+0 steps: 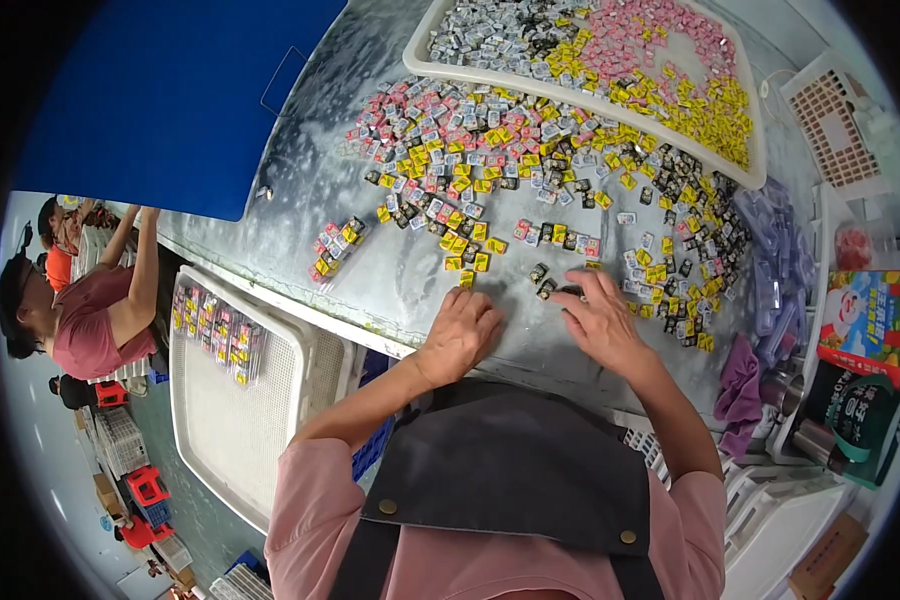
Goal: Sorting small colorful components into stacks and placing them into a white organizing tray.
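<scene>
On the grey worktop (400, 290), my left hand (460, 338) rests with its fingers bent together. Its fingertips are beside the near end of a short row of small yellow blocks (467, 263); whether they hold one is hidden. My right hand (606, 322) is curled over small black blocks, with thumb and fingers closing around one of them. Two more black blocks (540, 282) lie just left of its fingertips. Beyond it sits a row of pink, black and yellow blocks (557, 238). Many loose blocks in pink, white, yellow and black (450, 140) spread farther back.
A white tray (580, 98) of sorted blocks stands at the back. Clear packs (775, 260) and a purple cloth (739, 390) lie right. A filled clear pack (336, 250) is left, above a white perforated tray (220, 420). A blue panel (170, 100) and a co-worker (100, 310) are far left.
</scene>
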The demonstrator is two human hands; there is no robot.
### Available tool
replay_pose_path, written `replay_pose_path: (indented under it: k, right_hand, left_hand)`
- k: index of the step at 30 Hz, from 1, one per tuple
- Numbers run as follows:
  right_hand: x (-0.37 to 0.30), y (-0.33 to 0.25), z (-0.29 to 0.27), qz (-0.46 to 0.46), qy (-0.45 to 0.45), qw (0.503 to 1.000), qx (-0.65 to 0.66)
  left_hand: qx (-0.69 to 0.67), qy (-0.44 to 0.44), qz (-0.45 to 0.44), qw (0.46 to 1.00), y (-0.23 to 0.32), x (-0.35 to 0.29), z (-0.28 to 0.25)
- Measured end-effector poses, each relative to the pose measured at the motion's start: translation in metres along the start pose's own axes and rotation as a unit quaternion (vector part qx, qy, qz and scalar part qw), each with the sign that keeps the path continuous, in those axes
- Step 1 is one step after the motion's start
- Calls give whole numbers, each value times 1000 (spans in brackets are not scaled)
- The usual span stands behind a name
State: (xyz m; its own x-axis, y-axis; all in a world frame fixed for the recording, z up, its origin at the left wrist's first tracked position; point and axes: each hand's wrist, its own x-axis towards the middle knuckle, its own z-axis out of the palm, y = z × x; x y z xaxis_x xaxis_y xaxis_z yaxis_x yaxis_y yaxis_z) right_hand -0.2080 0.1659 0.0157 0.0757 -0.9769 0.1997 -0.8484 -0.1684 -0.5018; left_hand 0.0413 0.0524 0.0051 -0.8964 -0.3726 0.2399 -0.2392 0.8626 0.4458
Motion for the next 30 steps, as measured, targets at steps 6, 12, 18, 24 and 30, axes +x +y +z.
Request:
replay_pose_path:
  k: [6,12,18,24,30]
  right_hand:
    - [-5,8,6,36,39,997,-56]
    - [29,-9,32,-111,39,991,-59]
    - [-16,22,9,-66,67,989,-113]
    - [-10,57,-19,13,119,979,-166]
    - [16,44,-15,71,114,988,-77]
  left_hand:
    - [7,23,-29,999,-12,-3,-5]
    - [26,33,-27,999,-10,2,-3]
    - [26,45,-29,998,-13,24,18]
    - [33,46,-19,998,-5,60,28]
    - [73,59,-39,995,-26,91,2]
